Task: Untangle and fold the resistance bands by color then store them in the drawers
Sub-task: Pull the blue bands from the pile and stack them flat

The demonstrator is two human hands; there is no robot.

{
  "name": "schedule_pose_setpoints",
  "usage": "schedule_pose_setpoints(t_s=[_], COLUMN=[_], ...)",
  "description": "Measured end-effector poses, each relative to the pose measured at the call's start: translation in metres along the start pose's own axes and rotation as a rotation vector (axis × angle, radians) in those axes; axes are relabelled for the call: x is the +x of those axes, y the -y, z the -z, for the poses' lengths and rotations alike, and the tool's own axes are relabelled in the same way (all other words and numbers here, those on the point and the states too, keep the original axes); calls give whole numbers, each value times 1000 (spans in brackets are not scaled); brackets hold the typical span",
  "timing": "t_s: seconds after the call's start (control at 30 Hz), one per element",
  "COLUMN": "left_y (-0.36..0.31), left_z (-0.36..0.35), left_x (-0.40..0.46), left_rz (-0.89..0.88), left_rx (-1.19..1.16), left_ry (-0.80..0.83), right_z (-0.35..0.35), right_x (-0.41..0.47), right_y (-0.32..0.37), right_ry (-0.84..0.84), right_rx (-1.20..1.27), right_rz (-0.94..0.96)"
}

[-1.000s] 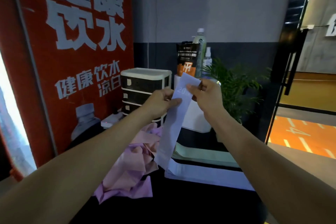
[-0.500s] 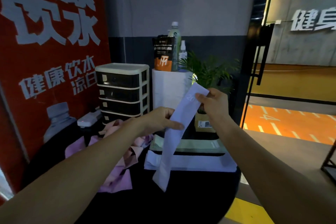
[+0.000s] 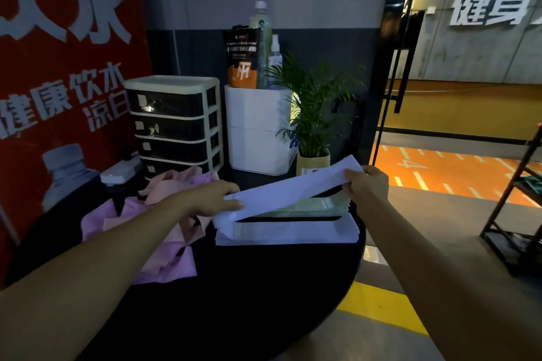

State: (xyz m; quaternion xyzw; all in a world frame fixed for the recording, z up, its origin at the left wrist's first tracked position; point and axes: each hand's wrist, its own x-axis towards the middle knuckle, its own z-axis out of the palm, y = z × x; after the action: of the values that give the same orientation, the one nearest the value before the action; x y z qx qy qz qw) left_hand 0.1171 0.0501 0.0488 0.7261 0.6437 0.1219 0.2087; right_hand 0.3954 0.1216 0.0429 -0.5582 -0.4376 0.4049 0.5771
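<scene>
Lowest drawer of the drawer unit (image 3: 176,123) hidden behind the pink bands (image 3: 164,231), red poster (image 3: 58,67) lettering cut off at top and left, pouch (image 3: 242,58) print too small to read

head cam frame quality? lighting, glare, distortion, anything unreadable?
Head view: dim foreground, so the black table has little surface detail; the pale band held between the left hand and right hand reads clearly. The orange floor beyond the glass door is much brighter. Small glare spots on the drawer unit. Wide-angle bowing at the door frame; forearms loom large. No marked motion blur.
</scene>
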Motion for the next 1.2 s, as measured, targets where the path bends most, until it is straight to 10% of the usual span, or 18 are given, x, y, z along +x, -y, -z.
schedule_pose_setpoints(t_s=[0.43, 1.0, 1.2], left_y=[30, 47, 47], left_z=[-44, -85, -106], left_x=[10, 5, -14], left_rz=[213, 134, 76], left_rx=[-234, -151, -169], left_ry=[-526, -603, -624], right_z=[25, 13, -20], right_x=[0, -21, -56], right_y=[-61, -90, -107], right_ry=[26, 25, 315], right_rx=[-496, -862, -767], right_rz=[-4, 416, 611])
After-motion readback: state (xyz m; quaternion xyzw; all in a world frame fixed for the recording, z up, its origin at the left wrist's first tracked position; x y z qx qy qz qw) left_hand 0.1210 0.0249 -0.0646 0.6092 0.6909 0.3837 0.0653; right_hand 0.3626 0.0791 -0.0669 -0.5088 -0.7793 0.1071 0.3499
